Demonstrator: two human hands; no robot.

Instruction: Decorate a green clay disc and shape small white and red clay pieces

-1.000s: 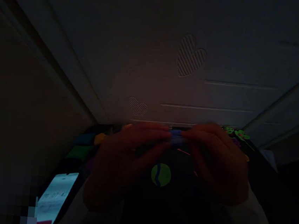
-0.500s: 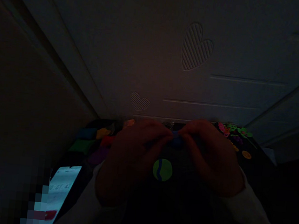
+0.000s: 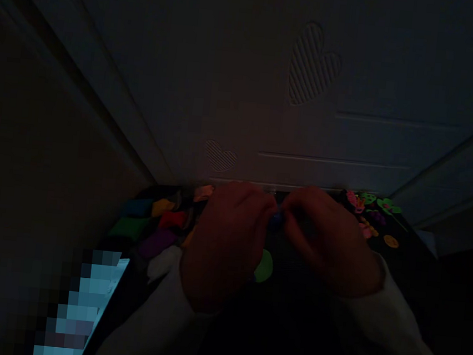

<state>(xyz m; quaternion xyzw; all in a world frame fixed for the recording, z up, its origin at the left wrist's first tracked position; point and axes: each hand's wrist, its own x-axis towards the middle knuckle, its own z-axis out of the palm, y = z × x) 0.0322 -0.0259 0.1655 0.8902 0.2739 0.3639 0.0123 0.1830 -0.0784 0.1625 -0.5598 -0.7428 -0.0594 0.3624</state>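
The scene is very dark. My left hand and my right hand meet over a black board, fingertips pinched together on a small blue piece of clay. Just below them a green disc lies on the board, half hidden by my left hand. Both wrists wear pale sleeves.
Coloured clay lumps in blue, yellow, red, green and purple sit at the left of the board. Small bright clay shapes lie at the right. A lit phone screen glows at lower left. A pale panel with heart shapes rises behind.
My hands have drawn closer together and the left one now covers part of the green disc. The view has shifted slightly, with the phone lower and further left.
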